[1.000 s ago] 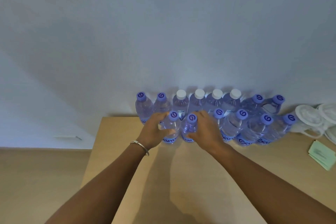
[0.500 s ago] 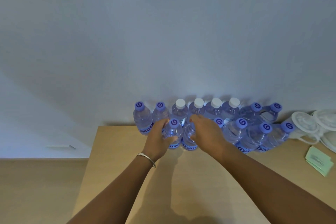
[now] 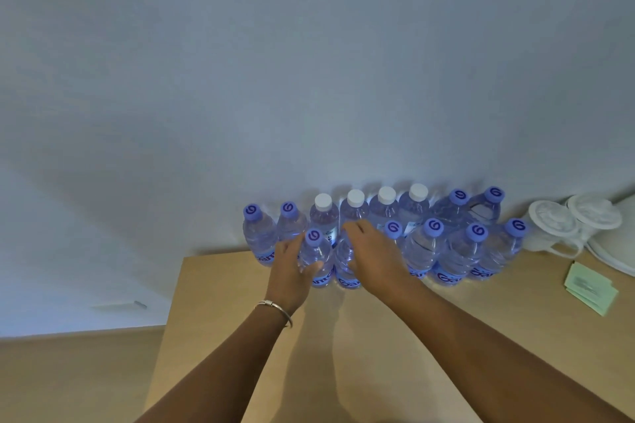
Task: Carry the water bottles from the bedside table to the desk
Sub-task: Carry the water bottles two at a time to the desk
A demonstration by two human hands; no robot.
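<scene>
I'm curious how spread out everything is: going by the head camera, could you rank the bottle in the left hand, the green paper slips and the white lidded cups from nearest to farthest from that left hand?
1. Bottle: gripped by the left hand itself, front row.
2. White lidded cups: far right, by the wall.
3. Green paper slips: far right, nearer the desk's front.
The cups and slips are too close to call.

Clear water bottles (image 3: pixel 422 247) stand upright in two rows on the worktop (image 3: pixel 343 354), tight against the wall. The back row mixes white and purple caps; the front row shows only purple caps and purple labels.
</scene>
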